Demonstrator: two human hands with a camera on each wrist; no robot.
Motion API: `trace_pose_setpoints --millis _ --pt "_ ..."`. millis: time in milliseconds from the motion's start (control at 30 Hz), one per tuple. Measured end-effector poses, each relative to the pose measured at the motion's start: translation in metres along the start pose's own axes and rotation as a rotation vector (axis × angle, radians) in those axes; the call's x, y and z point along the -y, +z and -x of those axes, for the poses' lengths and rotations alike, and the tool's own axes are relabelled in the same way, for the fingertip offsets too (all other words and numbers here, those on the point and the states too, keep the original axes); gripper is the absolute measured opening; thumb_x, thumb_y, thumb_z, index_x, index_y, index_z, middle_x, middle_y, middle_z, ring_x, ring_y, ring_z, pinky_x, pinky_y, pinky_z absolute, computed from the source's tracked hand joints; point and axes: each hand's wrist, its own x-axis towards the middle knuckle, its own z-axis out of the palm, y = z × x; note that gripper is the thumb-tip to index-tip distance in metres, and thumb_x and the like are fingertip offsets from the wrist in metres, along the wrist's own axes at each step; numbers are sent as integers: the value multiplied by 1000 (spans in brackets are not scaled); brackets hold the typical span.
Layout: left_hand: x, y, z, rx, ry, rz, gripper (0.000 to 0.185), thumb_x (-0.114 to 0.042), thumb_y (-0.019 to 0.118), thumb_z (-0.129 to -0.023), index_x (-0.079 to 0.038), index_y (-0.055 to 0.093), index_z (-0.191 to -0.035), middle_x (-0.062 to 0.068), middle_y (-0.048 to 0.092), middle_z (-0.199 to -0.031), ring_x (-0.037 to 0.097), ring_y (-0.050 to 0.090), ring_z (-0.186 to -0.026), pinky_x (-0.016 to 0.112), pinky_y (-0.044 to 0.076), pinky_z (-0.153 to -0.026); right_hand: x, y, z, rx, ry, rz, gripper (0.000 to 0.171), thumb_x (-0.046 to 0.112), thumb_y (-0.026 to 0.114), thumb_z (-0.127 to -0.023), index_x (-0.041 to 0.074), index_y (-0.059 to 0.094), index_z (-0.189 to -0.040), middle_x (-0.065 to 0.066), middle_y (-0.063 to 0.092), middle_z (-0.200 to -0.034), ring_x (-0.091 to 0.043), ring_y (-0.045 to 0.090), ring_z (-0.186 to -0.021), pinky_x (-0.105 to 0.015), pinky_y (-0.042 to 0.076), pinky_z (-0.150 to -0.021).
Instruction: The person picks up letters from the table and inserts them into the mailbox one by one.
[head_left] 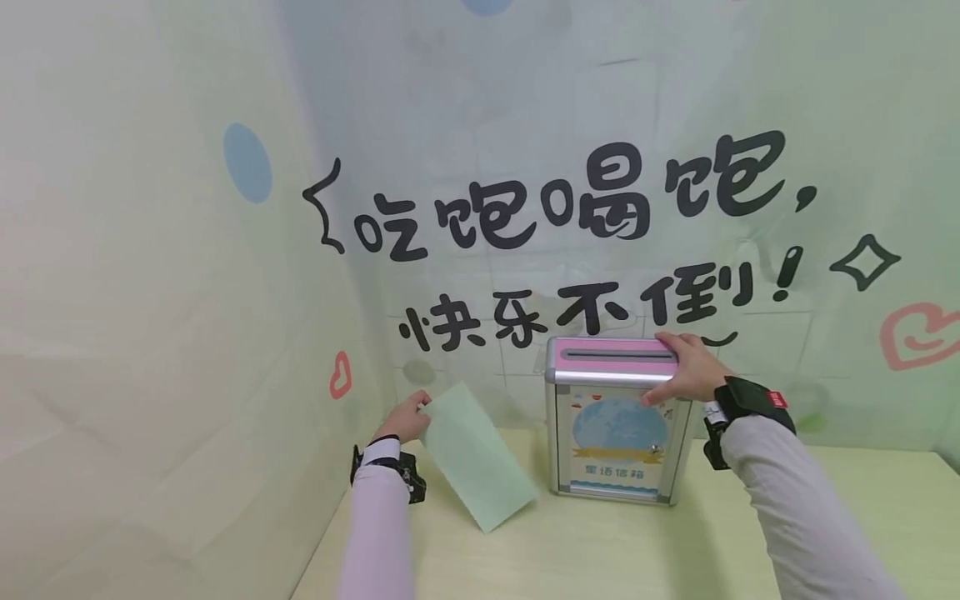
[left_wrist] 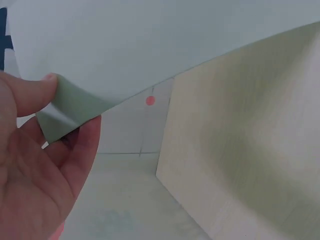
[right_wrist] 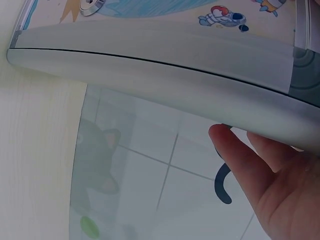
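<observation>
A pale green sheet of paper hangs at a slant over the table, left of a letter box. My left hand pinches it near its upper left corner; in the left wrist view the thumb lies on one face of the paper, with fingers behind. The letter box stands upright, silver-framed, with a pink top, a long slot and a blue globe picture on its front. My right hand grips its top right corner, thumb on the front. In the right wrist view a round lock shows on the box.
The light wood-grain table meets a wall with large black characters close behind the box. Another wall rises along the table's left edge.
</observation>
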Motion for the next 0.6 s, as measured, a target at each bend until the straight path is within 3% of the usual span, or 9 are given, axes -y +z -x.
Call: trace_pose_setpoints --millis 100,233,433,600 --pt "7 -6 2 -78 -30 96 17 -4 42 -88 -3 47 -104 17 55 -101 26 51 -80 34 43 -66 0 1 0 -1 3 3 111 39 82 -56 -4 22 -139 -36 19 -133 -45 39 -103 -57 38 -84" --pt "20 -6 3 -204 -98 294 21 -7 40 -92 -1 44 -112 22 51 -114 32 52 -95 41 47 -75 0 0 0 -1 6 7 112 39 82 -56 -4 21 -139 -36 18 -133 -45 39 -104 -57 37 -84" --pt "33 1 -1 -352 -207 733 32 -7 35 -95 0 31 -126 23 38 -128 33 43 -109 39 45 -83 -1 -1 0 -4 4 4 111 39 82 -56 -4 21 -139 -35 18 -133 -45 39 -104 -57 37 -85" --pt "27 3 3 -432 -211 1054 33 -8 33 -97 -4 26 -128 18 34 -130 27 42 -108 31 43 -83 1 0 1 -3 -4 -6 111 38 82 -56 -5 22 -139 -35 19 -133 -45 39 -105 -57 37 -85"
